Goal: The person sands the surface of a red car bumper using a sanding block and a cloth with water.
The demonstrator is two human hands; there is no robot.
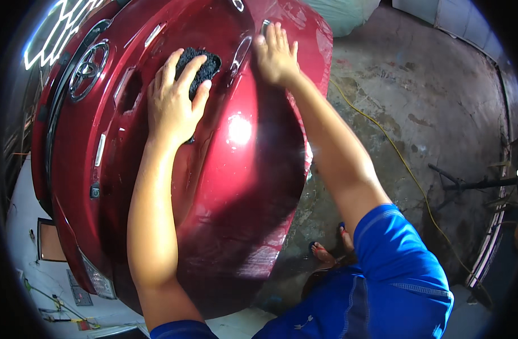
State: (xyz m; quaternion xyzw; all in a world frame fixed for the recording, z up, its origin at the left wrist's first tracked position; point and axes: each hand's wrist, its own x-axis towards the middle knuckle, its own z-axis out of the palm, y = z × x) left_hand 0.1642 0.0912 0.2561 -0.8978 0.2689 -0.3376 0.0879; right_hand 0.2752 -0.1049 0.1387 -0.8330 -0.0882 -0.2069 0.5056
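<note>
The rear end of a red car (252,186) fills the middle and left, its glossy paint wet in places. My left hand (171,107) presses a black, shaggy wash pad (207,69) against the recessed panel, with its fingers curled over the pad. Part of the pad is hidden beneath my fingers and palm. Farther up and to the right, my right hand (277,57) rests flat on the painted panel beside a small slot, its fingers stretched out and holding nothing. Between my hands lies a chrome-edged slot (240,55). A round chrome emblem (89,70) sits left of my left hand.
A yellow cord (393,146) runs across the stained concrete floor (423,107) on the right. Dark metal stand legs (468,183) stand near the right wall. A pale cover (344,14) hangs at the far side. Bright hexagonal lights (61,28) glow at upper left.
</note>
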